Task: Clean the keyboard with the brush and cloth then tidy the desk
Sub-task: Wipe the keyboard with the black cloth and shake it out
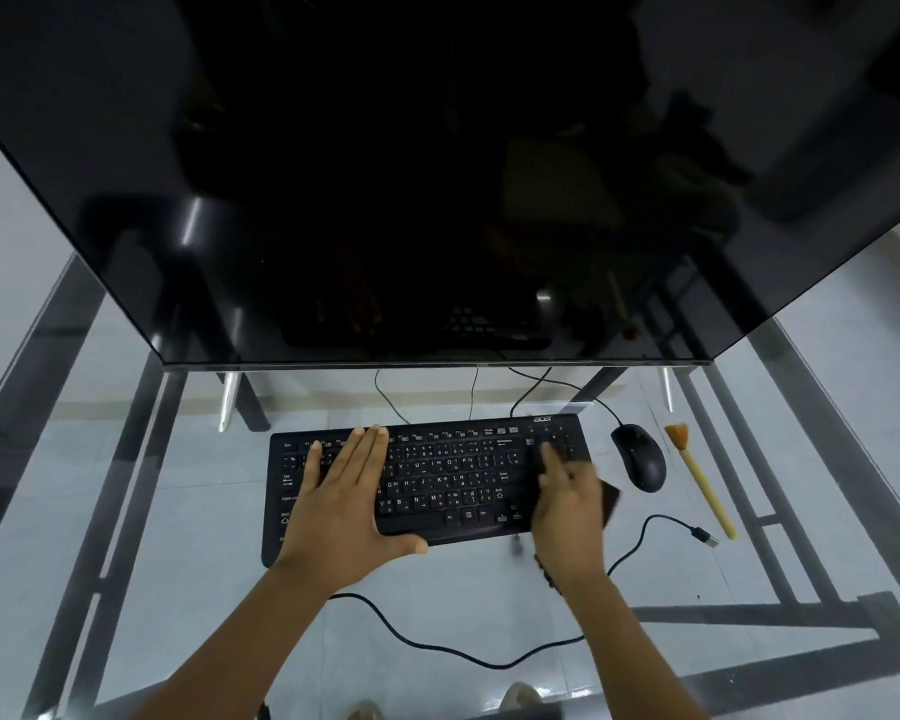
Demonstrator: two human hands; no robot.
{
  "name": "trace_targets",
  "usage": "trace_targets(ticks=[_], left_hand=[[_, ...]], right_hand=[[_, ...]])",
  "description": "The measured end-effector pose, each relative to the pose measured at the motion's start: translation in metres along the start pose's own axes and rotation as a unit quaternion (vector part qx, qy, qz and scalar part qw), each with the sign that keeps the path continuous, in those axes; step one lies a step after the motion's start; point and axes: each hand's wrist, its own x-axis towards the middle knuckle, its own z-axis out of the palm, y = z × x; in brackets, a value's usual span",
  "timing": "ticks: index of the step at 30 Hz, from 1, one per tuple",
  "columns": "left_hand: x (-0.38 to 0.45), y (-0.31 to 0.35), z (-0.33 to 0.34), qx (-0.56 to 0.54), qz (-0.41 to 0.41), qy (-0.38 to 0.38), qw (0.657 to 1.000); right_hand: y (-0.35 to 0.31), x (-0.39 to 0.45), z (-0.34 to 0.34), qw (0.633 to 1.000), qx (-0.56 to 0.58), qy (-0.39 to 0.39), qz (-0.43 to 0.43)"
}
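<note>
From the head camera we look down at a glass desk (188, 605) with a dark metal frame under it. A black keyboard (437, 480) lies flat in the middle, just in front of a large dark monitor (427, 174) that fills the upper half of the view.

Our left hand (341, 506) lies flat on the left half of the keyboard, fingers straight and pressed together, thumb spread out along the near edge. Our right hand (567, 504) is on the right end of the keyboard, over the number pad, and is blurred. It presses down on a dark cloth (610, 500), a corner of which sticks out to the right of the hand. We cannot tell whether the fingers are curled around the cloth or lie flat on it.

To the right of the keyboard sits a black mouse (638, 457). Just beyond it lies the brush (701, 480), with a pale yellow handle and orange bristles pointing away from us, touched by neither hand. A black cable (437, 644) trails across the desk near us, ending in a loose plug (705, 536).
</note>
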Motion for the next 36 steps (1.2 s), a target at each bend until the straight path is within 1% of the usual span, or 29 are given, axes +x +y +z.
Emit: trace_targets(ticks=[1,2,4,6,8,10,11,12,14,15,16,17,18,19,20,21,23,24,25,26,27,28,29,30,31,32,34,35,36], left_hand=[[0.001,0.002,0.0,-0.004,0.001,-0.003,1.0],[0.002,0.005,0.0,-0.007,0.005,-0.005,1.0],[0.002,0.007,0.002,-0.006,0.009,-0.005,1.0],[0.001,0.005,0.0,0.001,0.006,0.0,1.0],[0.001,0.003,-0.001,0.005,0.004,-0.001,1.0],[0.001,0.004,0.0,0.008,0.007,-0.005,1.0],[0.001,0.004,0.0,0.011,0.009,-0.004,1.0],[0.001,0.004,0.001,0.015,0.01,-0.004,1.0],[0.002,0.004,0.002,0.017,0.008,-0.005,1.0],[0.002,0.005,0.002,0.017,0.009,-0.007,1.0],[0.002,0.006,0.001,0.017,0.011,-0.007,1.0],[0.002,0.006,0.001,0.019,0.012,-0.005,1.0],[0.002,0.005,0.001,0.02,0.012,-0.003,1.0],[0.002,0.005,0.0,0.021,0.011,-0.004,1.0],[0.002,0.005,-0.001,0.023,0.011,-0.006,1.0],[0.001,0.005,0.0,0.023,0.009,-0.006,1.0],[0.0,0.004,0.002,0.016,0.007,-0.008,1.0],[0.0,0.004,0.003,0.011,0.011,-0.01,1.0],[0.0,0.004,0.004,0.008,0.017,-0.009,1.0],[0.0,0.003,0.004,0.006,0.02,-0.009,1.0],[0.0,0.003,0.003,0.008,0.021,-0.012,1.0],[0.0,0.003,0.002,0.012,0.021,-0.015,1.0],[0.0,0.003,0.001,0.017,0.022,-0.014,1.0],[0.001,0.002,0.0,0.022,0.022,-0.01,0.999],[0.0,0.001,0.0,0.023,0.021,-0.009,0.999],[0.0,0.001,-0.001,0.022,0.02,-0.008,1.0],[-0.001,0.001,0.002,0.016,0.016,-0.009,1.0],[0.0,0.002,0.002,0.013,0.015,-0.013,1.0],[0.0,0.003,0.002,0.013,0.016,-0.019,1.0]], right_hand=[[0.003,-0.003,-0.005,0.999,0.036,-0.022,0.0],[0.013,0.001,-0.009,1.0,0.006,-0.023,-0.005],[0.024,0.022,-0.022,0.997,-0.041,0.014,0.062],[0.024,0.04,-0.025,0.989,-0.032,0.023,0.143],[0.006,0.046,-0.018,0.988,-0.028,0.033,0.15],[-0.01,0.043,-0.004,0.996,-0.024,0.026,0.086],[-0.021,0.038,0.003,0.999,-0.023,-0.001,0.043],[-0.031,0.031,0.011,0.999,-0.029,-0.035,-0.027],[-0.045,0.019,0.02,0.98,-0.051,-0.107,-0.16],[-0.042,0.023,0.018,0.97,-0.06,-0.123,-0.199],[-0.037,0.029,0.013,0.975,-0.057,-0.112,-0.182],[-0.03,0.037,0.009,0.989,-0.058,-0.082,-0.107],[-0.021,0.045,0.008,0.997,-0.059,-0.027,-0.038],[-0.017,0.048,0.009,0.998,-0.064,0.008,0.018],[-0.02,0.046,0.011,0.997,-0.066,0.012,0.037],[-0.033,0.039,0.014,0.997,-0.077,0.002,0.02],[-0.062,0.008,0.027,0.994,-0.004,-0.085,-0.072],[-0.073,-0.011,0.032,0.979,0.002,-0.128,-0.16],[-0.078,-0.029,0.033,0.95,-0.008,-0.173,-0.259],[-0.078,-0.039,0.032,0.929,-0.015,-0.194,-0.316],[-0.07,-0.041,0.031,0.927,-0.007,-0.193,-0.321],[-0.063,-0.04,0.024,0.938,-0.011,-0.159,-0.309],[-0.053,-0.032,0.018,0.958,-0.04,-0.11,-0.263],[-0.04,-0.024,0.017,0.974,-0.057,-0.083,-0.201],[-0.035,-0.02,0.015,0.981,-0.057,-0.053,-0.177],[-0.032,-0.022,0.021,0.987,-0.029,-0.037,-0.152],[-0.039,-0.035,0.031,0.985,-0.003,-0.06,-0.162],[-0.046,-0.041,0.031,0.977,-0.001,-0.095,-0.189],[-0.053,-0.041,0.028,0.971,-0.012,-0.108,-0.211]])
